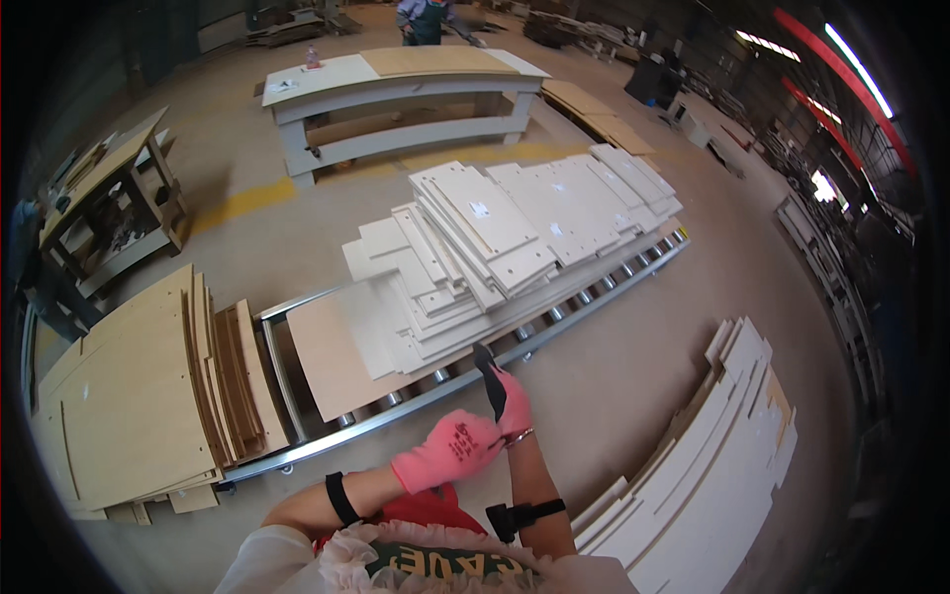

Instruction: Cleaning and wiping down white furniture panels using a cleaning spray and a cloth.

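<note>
Both my hands wear pink work gloves and meet in front of my body. My left hand point(453, 450) is closed at the wrist of the right one, its fingertips pinching the cuff of the right glove. My right hand point(509, 398) points away from me with its fingers stretched out and the dark palm coating showing; nothing is in it. A bracelet point(520, 437) circles my right wrist. Just beyond the hands, a stack of white panels point(510, 213) with drilled holes lies on a roller conveyor point(426, 398), over a tan base board point(336, 346).
Tan boards point(129, 381) are piled at the conveyor's left end. More white panels point(693, 475) lean in a row at my right. A white workbench point(396, 89) stands farther off, with a person point(426, 22) behind it. Another bench point(119, 203) and a person point(45, 282) are at the left.
</note>
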### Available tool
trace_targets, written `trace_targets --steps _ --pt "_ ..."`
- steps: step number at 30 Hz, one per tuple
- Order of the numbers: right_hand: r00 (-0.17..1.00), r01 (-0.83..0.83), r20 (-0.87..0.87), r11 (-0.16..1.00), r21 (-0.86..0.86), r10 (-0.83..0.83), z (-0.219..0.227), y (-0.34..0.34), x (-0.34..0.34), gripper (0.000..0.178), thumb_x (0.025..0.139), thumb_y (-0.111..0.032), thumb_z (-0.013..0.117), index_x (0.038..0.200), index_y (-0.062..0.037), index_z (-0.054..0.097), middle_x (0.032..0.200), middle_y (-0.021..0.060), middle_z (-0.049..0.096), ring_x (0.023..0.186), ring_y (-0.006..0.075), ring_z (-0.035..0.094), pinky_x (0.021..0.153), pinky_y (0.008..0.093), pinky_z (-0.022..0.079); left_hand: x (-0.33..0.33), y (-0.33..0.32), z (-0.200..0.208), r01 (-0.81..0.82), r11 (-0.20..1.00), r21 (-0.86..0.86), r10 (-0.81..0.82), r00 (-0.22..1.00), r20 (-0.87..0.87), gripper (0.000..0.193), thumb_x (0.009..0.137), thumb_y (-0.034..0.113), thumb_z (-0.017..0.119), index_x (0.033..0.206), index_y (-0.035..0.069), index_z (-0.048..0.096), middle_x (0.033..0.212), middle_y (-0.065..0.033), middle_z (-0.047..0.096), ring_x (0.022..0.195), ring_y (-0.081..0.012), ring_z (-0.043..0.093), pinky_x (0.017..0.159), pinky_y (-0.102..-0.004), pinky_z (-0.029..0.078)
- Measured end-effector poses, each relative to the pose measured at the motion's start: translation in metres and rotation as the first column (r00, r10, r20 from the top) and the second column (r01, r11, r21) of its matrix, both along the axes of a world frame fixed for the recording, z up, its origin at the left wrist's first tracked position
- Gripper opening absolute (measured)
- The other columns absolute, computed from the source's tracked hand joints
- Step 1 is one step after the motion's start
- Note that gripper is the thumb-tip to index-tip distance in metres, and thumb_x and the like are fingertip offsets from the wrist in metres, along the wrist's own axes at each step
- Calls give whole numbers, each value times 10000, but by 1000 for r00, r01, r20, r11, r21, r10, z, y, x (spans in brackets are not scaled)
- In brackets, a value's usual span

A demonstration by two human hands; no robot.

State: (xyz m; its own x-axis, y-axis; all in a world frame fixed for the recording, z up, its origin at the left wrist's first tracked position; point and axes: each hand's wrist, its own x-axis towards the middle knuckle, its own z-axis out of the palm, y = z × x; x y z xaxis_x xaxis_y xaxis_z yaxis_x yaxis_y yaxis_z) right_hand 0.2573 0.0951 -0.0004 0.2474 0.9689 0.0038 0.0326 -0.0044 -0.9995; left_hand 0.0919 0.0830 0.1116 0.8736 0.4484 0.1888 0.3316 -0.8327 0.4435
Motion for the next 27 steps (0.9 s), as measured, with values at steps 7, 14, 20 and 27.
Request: trace_targets --steps 7,14,20,27 --pt "920 262 353 936 -235 -169 8 29 -1 402 915 -288 435 1242 -56 464 1197 155 518 1143 283 464 954 326 359 -4 2 -8 13 997 75 -22 992 124 164 773 244 571 704 95 561 681 -65 545 653 -251 554 599 -336 410" --pt "789 557 -312 831 -5 -530 20 69 -23 442 835 -313 566 1125 18 529 1009 80 599 921 186 571 814 291 446 -36 -2 -7 103 993 65 -111 984 138 147 773 218 584 713 89 547 688 -77 532 665 -268 541 600 -362 408" --pt "804 354 -558 920 169 -207 70 73 -59 486 772 -8 490 1254 3 425 1243 85 482 1118 189 458 942 287 353 -51 24 -15 -45 999 11 44 995 95 171 745 245 615 761 82 562 692 -104 552 678 -298 558 619 -380 428" --pt "660 382 655 915 129 -368 82 80 -70 404 834 -354 563 1134 -84 579 1233 211 474 1148 329 442 923 369 392 -83 23 16 206 670 -713 -105 977 184 162 803 148 578 807 -13 562 689 -143 547 603 -253 498 571 -314 405"
